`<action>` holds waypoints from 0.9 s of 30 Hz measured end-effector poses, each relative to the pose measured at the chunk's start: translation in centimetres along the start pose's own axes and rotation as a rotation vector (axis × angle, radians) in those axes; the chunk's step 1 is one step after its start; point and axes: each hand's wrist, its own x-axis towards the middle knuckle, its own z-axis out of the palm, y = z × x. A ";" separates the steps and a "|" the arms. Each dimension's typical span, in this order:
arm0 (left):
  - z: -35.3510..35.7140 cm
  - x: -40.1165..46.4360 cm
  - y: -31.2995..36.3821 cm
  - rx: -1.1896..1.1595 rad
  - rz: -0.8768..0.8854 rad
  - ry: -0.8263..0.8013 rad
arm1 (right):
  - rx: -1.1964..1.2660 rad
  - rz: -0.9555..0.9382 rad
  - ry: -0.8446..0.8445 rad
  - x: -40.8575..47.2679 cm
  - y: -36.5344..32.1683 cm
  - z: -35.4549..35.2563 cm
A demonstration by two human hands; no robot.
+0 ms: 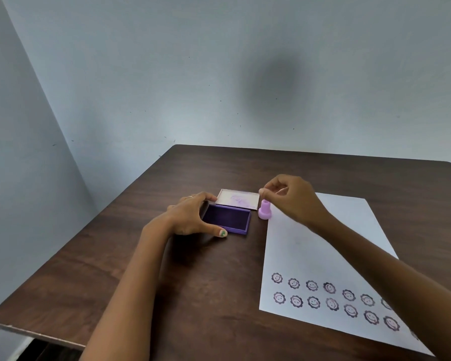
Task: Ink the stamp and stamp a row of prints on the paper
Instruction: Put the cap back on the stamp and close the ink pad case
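A purple ink pad (228, 219) lies open on the table, its pale lid (238, 198) folded back behind it. My left hand (190, 214) grips the pad's left side, fingers at the far corner and thumb at the near corner. A small lilac stamp (264, 211) stands upright at the top left corner of the white paper (323, 246). My right hand (294, 198) hovers over it with fingertips gathered at the top of its handle; whether they grip it is unclear. Two rows of purple smiley-flower prints (331, 298) run along the paper's near edge.
The dark wooden table (130, 269) has its left edge and a chipped near-left corner close by. A pale wall rises right behind the table's far edge. My right forearm crosses over the paper's right side and hides part of the prints.
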 end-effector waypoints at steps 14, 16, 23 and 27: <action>-0.2 0.0 -0.4 0.056 -0.030 0.015 | -0.285 0.047 -0.389 7.2 0.2 3.1; -0.2 0.1 -0.5 0.058 -0.032 0.012 | -0.333 0.032 -0.395 7.6 0.3 3.5; -0.1 0.3 -0.6 0.064 -0.034 0.033 | -0.343 0.036 -0.384 7.9 0.1 3.6; 0.0 0.3 -0.6 0.074 -0.035 0.038 | -0.368 0.018 -0.379 7.7 0.0 3.8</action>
